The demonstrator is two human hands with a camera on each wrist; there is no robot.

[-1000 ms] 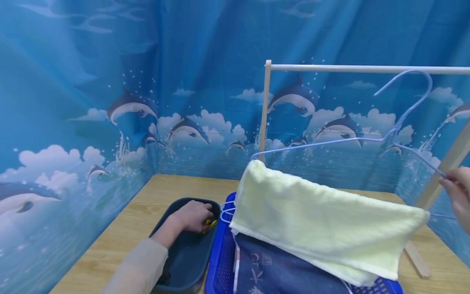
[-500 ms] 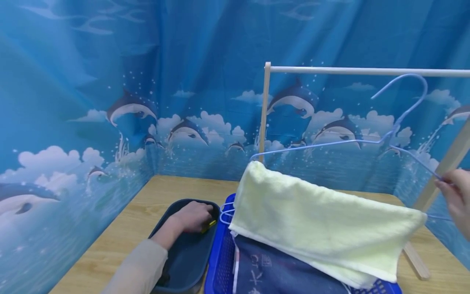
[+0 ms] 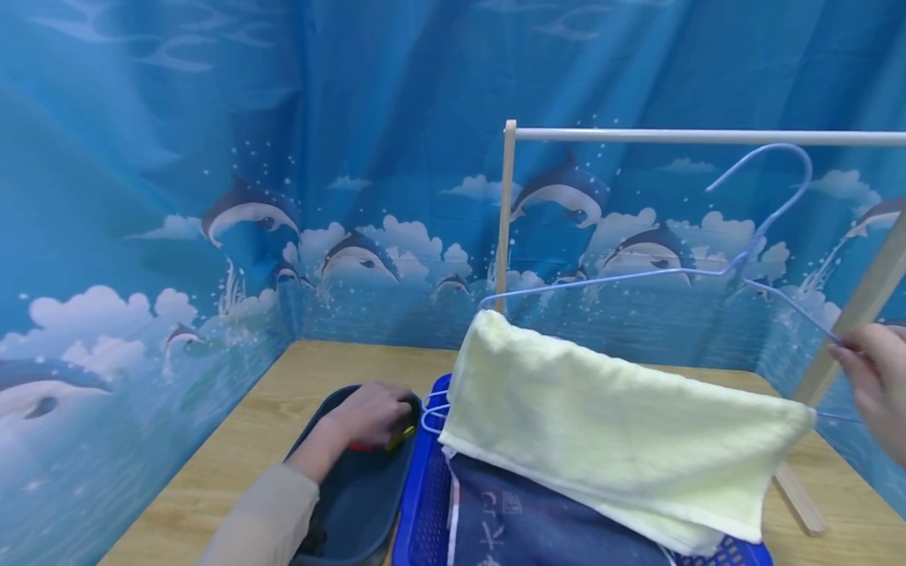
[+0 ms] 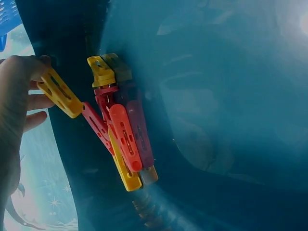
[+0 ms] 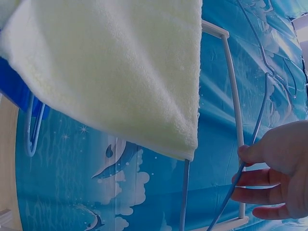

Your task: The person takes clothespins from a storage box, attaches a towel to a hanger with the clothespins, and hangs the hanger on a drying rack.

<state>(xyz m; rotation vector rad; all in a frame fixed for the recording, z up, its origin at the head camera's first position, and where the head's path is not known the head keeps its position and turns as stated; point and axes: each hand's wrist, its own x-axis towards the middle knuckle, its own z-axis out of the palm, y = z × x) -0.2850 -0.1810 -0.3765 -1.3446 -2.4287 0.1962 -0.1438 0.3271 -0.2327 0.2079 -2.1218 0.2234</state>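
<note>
My left hand reaches into the dark tray. In the left wrist view its thumb and fingers pinch a yellow clothespin. Right beside it on the tray bottom lies a cluster of red clothespins and yellow clothespins. With thumb and fingers my right hand grips the right sloping wire of a light blue hanger. A pale yellow towel hangs folded over the hanger's lower bar, tilted down to the right. Most of that bar is hidden by the towel.
A blue basket stands right of the tray, holding a dark printed cloth; more hanger wire pokes out at its left side. Behind the hanger rises a wooden rack with a white rail. A dolphin-print curtain encloses the table.
The hanger and towel have shifted slightly left with my right hand, the hook a little lower. A bit of red now shows under my left hand, which stays in the tray.
</note>
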